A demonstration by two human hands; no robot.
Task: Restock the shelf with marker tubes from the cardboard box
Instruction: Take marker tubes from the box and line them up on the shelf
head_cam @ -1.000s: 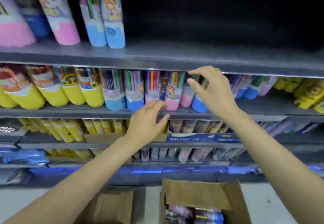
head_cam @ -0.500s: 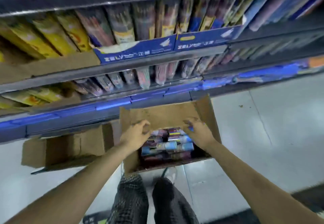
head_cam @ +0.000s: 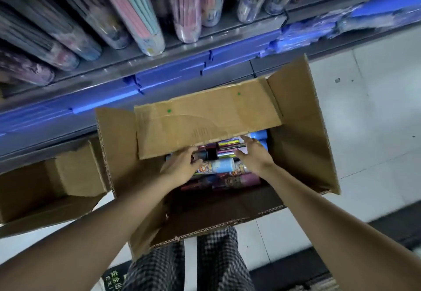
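**A:** Where are the marker tubes?

**B:** The marker tubes (head_cam: 215, 167) lie on their sides, stacked inside an open cardboard box (head_cam: 300, 131) on the floor (head_cam: 376, 108). One near the top has a pale blue end and a cartoon label. The box's far flap leans inward and covers part of the pile.

**A:** And the hands?

**B:** Both reach down into the box. The left hand (head_cam: 180, 165) rests on the tubes at the left of the pile, fingers curled toward a dark tube; whether it grips one, I cannot tell. The right hand (head_cam: 255, 154) lies on the tubes at the right, fingers fairly straight, wearing a ring.

**A:** What surrounds the box?

**B:** A second cardboard box (head_cam: 52, 190) stands just to its left. Behind both runs a shelf (head_cam: 205, 49) with a blue front strip, holding clear tubes of pens (head_cam: 139, 12) lying side by side. Checked trousers (head_cam: 193, 265) show below the box.
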